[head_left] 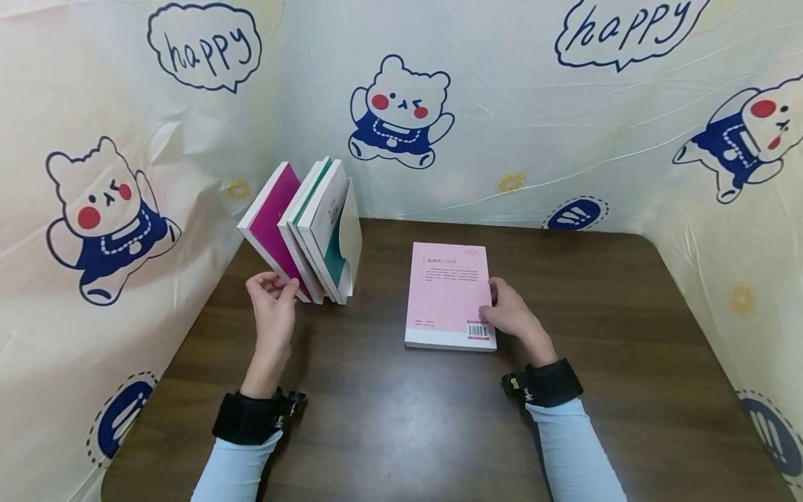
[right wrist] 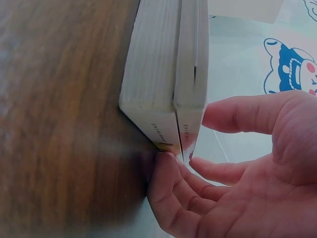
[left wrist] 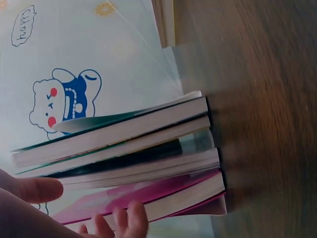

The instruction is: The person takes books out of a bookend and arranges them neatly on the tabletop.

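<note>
A pink book lies flat, back cover up, in the head view. The right wrist view shows a second, thicker book directly under it. My right hand grips the stack's right edge, thumb on the pink cover and fingertips at the spines. At the left, several books stand in a white bookend, leaning left. My left hand is at the near lower edge of the magenta book, its fingers loosely bent. Whether it touches that book cannot be told.
The brown tabletop spreads around both groups of books. A printed sheet with bears and "happy" bubbles hangs behind and along the sides. Both wrists wear black straps over light blue sleeves.
</note>
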Available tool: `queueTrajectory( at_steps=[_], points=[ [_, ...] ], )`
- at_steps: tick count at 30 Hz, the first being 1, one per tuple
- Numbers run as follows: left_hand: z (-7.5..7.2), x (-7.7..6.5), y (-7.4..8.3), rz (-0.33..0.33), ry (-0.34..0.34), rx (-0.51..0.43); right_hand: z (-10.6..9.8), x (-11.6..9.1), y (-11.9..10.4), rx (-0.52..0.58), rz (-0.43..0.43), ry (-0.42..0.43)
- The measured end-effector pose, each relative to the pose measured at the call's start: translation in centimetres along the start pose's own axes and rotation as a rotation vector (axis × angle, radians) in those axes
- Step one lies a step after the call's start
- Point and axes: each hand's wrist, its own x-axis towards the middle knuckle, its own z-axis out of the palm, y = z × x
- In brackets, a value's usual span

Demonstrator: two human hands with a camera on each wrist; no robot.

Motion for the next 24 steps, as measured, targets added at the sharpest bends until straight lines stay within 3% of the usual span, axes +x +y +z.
queueTrajectory(
  at_steps=[7,17,24],
  points=[
    [0.2,2.0,-0.5,0.041,0.119,-0.042,0.1,-0.1,0.1,0.008,0.005,-0.003],
    [0.9,4.1,-1.4,0.124,0.098,-0.095,0.1,0.0,0.1,0.009,-0.012,0.006],
    [0.8,4.4,-2.2,0.102,0.085,-0.145,0.0,-0.1,0.1,0.007,-0.003,0.001]
  ],
)
